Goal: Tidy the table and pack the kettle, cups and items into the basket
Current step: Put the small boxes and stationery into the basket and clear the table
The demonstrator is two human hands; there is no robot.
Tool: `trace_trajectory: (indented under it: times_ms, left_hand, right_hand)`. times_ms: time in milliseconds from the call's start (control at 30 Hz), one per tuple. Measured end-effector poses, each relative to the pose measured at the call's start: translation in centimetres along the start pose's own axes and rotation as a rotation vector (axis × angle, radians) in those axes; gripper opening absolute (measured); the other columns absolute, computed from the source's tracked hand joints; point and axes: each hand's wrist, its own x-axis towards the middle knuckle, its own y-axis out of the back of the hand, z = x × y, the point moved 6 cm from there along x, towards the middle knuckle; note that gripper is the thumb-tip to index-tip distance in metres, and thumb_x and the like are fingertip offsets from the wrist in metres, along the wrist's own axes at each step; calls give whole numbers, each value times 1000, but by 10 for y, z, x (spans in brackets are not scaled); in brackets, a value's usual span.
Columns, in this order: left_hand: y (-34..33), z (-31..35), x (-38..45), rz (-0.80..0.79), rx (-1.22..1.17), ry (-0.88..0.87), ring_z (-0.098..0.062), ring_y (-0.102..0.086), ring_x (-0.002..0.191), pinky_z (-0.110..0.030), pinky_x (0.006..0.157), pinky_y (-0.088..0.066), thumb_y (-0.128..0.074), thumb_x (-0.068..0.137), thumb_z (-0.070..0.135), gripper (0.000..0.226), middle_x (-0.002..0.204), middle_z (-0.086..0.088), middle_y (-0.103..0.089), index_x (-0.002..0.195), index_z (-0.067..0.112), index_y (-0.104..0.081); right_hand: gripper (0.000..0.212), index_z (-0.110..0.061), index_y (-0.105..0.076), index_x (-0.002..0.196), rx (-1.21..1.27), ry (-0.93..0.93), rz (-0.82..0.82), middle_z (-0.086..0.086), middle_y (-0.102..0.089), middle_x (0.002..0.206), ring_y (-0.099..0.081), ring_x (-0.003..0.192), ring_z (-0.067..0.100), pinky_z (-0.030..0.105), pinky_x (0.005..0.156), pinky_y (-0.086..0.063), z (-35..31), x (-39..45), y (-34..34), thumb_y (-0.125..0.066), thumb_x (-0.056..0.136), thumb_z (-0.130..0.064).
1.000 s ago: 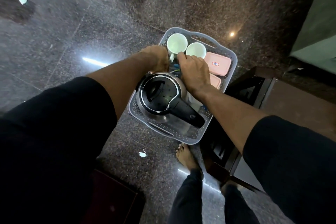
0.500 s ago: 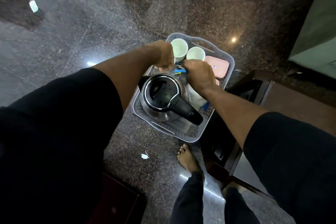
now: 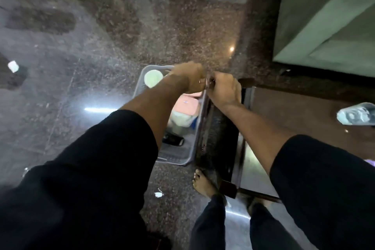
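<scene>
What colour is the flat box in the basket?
Pink, best seen in the head view: the flat box lies in the grey basket.

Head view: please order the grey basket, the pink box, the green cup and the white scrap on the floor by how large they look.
1. grey basket
2. pink box
3. green cup, though it looks close to the box, which the left arm partly hides, so this order is unsure.
4. white scrap

A plastic bottle [image 3: 357,113] lies on the brown table [image 3: 304,107]; paper scraps [image 3: 158,194] dot the granite floor [image 3: 101,46].
</scene>
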Motion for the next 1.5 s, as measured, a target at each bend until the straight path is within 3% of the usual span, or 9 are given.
trace_trajectory:
  times_ms: [133,233,500,700,867,1000,1133,1300,1500]
  left_hand:
    - [-7,80,27,135,-83,-30,-36,-70,107,-39,88,-55,-62,92,42,23,111,-9,-76,103,29,-78]
    - [-31,151,43,113,-93,-125,-36,-70,106,-40,86,-55,-60,96,36,21,113,-7,-76,107,30,-77]
    - [-109,362,67,107,-222,-287,-25,-69,105,-35,84,-54,-56,95,29,22,110,8,-75,108,36,-72]
    - [-193,511,69,-90,-202,-371,-27,-70,107,-38,90,-57,-58,92,34,21,107,5,-76,108,38,-70]
    - [-256,603,83,-177,-220,-317,-31,-67,115,-40,93,-54,-59,92,32,27,120,-2,-71,118,30,-64]
    - [-293,647,98,-191,-73,-350,-36,-64,116,-45,93,-55,-67,90,24,47,138,-10,-48,134,21,-50]
    - [-313,660,111,-154,121,-421,-34,-63,118,-44,92,-56,-72,84,15,62,141,-12,-43,141,18,-47]
    - [-320,658,128,-111,154,-400,-32,-67,113,-44,91,-60,-69,89,9,45,136,-12,-51,132,14,-60]
    - [-303,664,140,40,-102,-313,-31,-69,102,-39,90,-55,-58,97,11,28,130,-11,-55,122,17,-68]
  right_hand:
    - [19,-21,-70,87,-46,-132,65,9,-73,83,-72,82,35,34,64,-53,92,-12,31,-59,76,-33]
    - [14,-24,-68,84,-13,-303,42,7,-73,83,-71,83,36,30,64,-44,180,-34,45,-59,78,-33]
    - [16,-24,-70,92,33,-642,-11,13,-73,97,-68,95,40,32,71,-42,386,-130,97,-59,81,-21]
    - [19,-21,-70,96,63,-798,2,14,-73,95,-68,93,42,35,72,-51,515,-208,124,-57,83,-21]
    - [21,-16,-68,92,64,-882,36,17,-72,95,-66,88,44,35,65,-43,603,-255,139,-60,88,-35]
    - [23,-16,-70,95,47,-922,52,17,-72,97,-68,89,44,37,68,-49,656,-264,157,-54,89,-31]
    - [20,-13,-66,107,-11,-973,81,22,-70,104,-69,95,45,44,77,-55,704,-259,174,-55,93,-22]
    - [52,-26,-51,138,15,-867,17,13,-46,139,-56,121,40,47,89,-54,741,-231,179,-60,88,-13]
    - [31,-15,-70,115,22,-855,-85,18,-64,123,-65,112,40,40,92,-55,752,-205,165,-65,85,-11]
